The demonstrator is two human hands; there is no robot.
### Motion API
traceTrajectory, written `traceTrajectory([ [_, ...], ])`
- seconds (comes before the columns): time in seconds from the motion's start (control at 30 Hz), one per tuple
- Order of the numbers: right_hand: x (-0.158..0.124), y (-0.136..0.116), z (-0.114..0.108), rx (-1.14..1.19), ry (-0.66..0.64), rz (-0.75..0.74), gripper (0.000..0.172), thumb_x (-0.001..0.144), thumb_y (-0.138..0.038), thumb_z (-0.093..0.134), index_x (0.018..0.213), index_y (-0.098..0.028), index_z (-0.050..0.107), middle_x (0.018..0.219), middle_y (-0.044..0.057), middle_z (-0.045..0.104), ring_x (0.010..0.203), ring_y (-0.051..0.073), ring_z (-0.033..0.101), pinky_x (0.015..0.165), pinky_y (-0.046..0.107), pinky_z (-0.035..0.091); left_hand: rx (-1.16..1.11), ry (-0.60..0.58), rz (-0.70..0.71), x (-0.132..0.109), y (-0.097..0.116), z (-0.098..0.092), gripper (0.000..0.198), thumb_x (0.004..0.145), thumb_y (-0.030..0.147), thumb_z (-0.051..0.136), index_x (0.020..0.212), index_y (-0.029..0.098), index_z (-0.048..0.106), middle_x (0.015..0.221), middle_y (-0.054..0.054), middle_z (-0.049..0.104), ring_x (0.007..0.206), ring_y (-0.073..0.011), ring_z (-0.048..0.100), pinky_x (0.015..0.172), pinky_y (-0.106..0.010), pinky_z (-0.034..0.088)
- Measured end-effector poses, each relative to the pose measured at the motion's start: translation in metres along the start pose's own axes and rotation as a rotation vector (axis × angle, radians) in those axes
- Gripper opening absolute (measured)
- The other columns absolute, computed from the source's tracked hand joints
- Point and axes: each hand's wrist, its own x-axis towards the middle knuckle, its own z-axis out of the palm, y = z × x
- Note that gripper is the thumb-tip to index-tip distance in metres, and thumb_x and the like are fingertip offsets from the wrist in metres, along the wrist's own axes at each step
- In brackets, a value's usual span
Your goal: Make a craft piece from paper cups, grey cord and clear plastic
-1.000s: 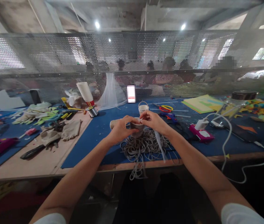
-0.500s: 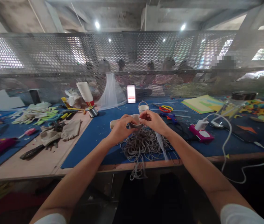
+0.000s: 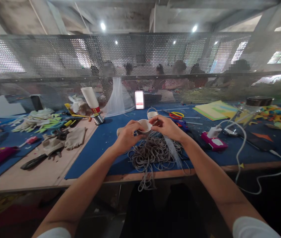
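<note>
A white paper cup (image 3: 144, 126) is held up at the middle of the view, tilted so its inside shows. My left hand (image 3: 128, 135) is closed around its left side, thumb and fingers at the wall. On the other side, my right hand (image 3: 167, 128) pinches the rim with its fingertips. Below both hands lies a loose heap of grey cord (image 3: 152, 153), with some loops over the table edge. Thin translucent strands (image 3: 173, 150) lie beside the cord. Just behind the held cup stands a small white cup with a handle (image 3: 152, 114). A pale roll (image 3: 118, 131) is partly hidden behind my left hand.
Stacked paper cups (image 3: 90, 98) lean at the back left. Scissors (image 3: 176, 115), a blue glue gun (image 3: 181, 123) and a magenta power block (image 3: 214, 141) lie to the right. Gloves (image 3: 75, 138) rest on the left. A perforated screen (image 3: 140, 53) stands behind, with people beyond.
The held cup has tipped so more of its inside shows. My right hand has shifted slightly right and lower along the rim. The translucent strands appear more spread out.
</note>
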Motion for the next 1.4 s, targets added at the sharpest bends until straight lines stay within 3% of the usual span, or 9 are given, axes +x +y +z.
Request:
traceTrajectory([
  [0.57,0.003,0.008,0.003,-0.076,0.097,0.025,0.021,0.083,-0.031,0.072,0.099,-0.020,0.065,0.093,0.004,0.067,0.075,0.015,0.059,0.076,0.034,0.051,0.216,0.008,0.236,0.001,-0.004,0.005,0.006,0.089,0.017,0.069,0.094,0.021,0.068,0.094,-0.005,0.075,0.103,-0.0238,0.064,0.096,-0.044,0.053],
  [0.87,0.001,0.003,0.005,-0.151,0.108,-0.024,0.010,0.090,-0.030,0.067,0.096,-0.023,0.069,0.090,0.003,0.067,0.078,0.016,0.058,0.075,0.032,0.047,0.124,0.038,0.150,0.001,0.000,0.003,0.009,0.087,0.019,0.074,0.095,0.021,0.069,0.093,-0.005,0.074,0.101,-0.0230,0.063,0.090,-0.041,0.055],
  [1.0,-0.001,-0.001,0.005,-0.197,0.090,-0.086,0.012,0.094,-0.030,0.064,0.096,-0.025,0.075,0.097,0.005,0.069,0.086,0.018,0.060,0.079,0.034,0.047,0.056,0.051,0.096,0.001,0.003,0.001,0.013,0.085,0.024,0.077,0.096,0.022,0.069,0.096,-0.004,0.073,0.100,-0.0217,0.062,0.090,-0.040,0.055],
  [1.17,-0.002,-0.005,0.005,-0.277,0.105,-0.127,0.015,0.095,-0.033,0.063,0.100,-0.026,0.076,0.096,0.005,0.063,0.083,0.019,0.056,0.077,0.035,0.046,0.036,0.066,0.057,0.003,0.006,0.000,0.010,0.085,0.022,0.076,0.092,0.022,0.069,0.093,-0.004,0.073,0.098,-0.0213,0.063,0.088,-0.040,0.056],
  [1.3,-0.003,-0.004,0.008,-0.212,0.077,-0.112,0.015,0.093,-0.033,0.064,0.103,-0.024,0.071,0.101,0.005,0.068,0.092,0.020,0.062,0.084,0.035,0.047,0.061,0.081,0.092,0.003,0.003,0.001,0.009,0.086,0.021,0.075,0.093,0.022,0.070,0.094,-0.004,0.073,0.100,-0.0214,0.063,0.089,-0.040,0.056],
  [1.4,-0.002,0.000,0.009,-0.161,0.087,-0.044,0.013,0.091,-0.031,0.065,0.100,-0.022,0.068,0.094,0.004,0.070,0.086,0.019,0.063,0.080,0.033,0.048,0.111,0.062,0.157,0.002,0.000,0.003,0.008,0.087,0.018,0.073,0.094,0.021,0.070,0.094,-0.005,0.075,0.102,-0.0227,0.064,0.094,-0.043,0.054],
])
